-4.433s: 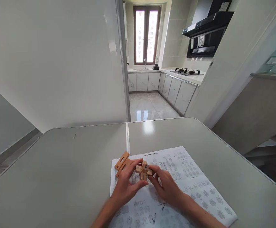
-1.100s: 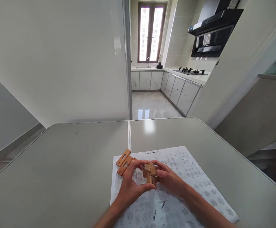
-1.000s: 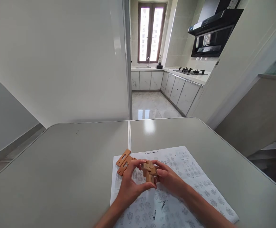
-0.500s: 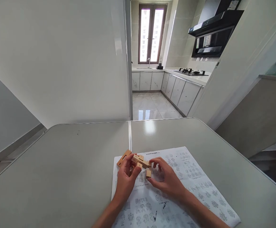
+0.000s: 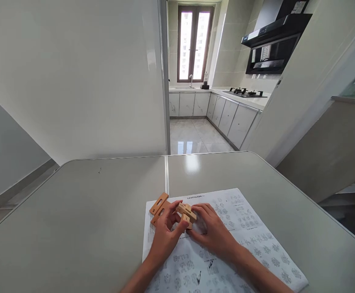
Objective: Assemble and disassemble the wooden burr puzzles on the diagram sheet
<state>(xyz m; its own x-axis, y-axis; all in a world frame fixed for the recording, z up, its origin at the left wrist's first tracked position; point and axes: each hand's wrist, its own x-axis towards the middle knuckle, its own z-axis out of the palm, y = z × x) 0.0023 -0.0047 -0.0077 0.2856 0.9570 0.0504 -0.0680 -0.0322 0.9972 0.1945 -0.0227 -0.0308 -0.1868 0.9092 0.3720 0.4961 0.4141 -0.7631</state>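
Observation:
Several light wooden puzzle pieces are joined crosswise between my hands, above a printed sheet. My left hand is closed on their left side, thumb in front and fingers behind. From the right, my right hand grips the cluster between thumb and fingertips, partly hiding its lower edge. Beside my left hand lie two darker wooden pieces with slots, partly covered by my fingers. The instruction sheet carries rows of small line drawings of assembled shapes.
A grey table with a pale seam stretches out in front of me. Behind it stand a white wall panel and a doorway to a kitchen with cabinets, a gas hob and a window.
My left hand has moved right with its joined pieces, closing the gap to the block in my right hand. More of the slotted pieces on the sheet now shows.

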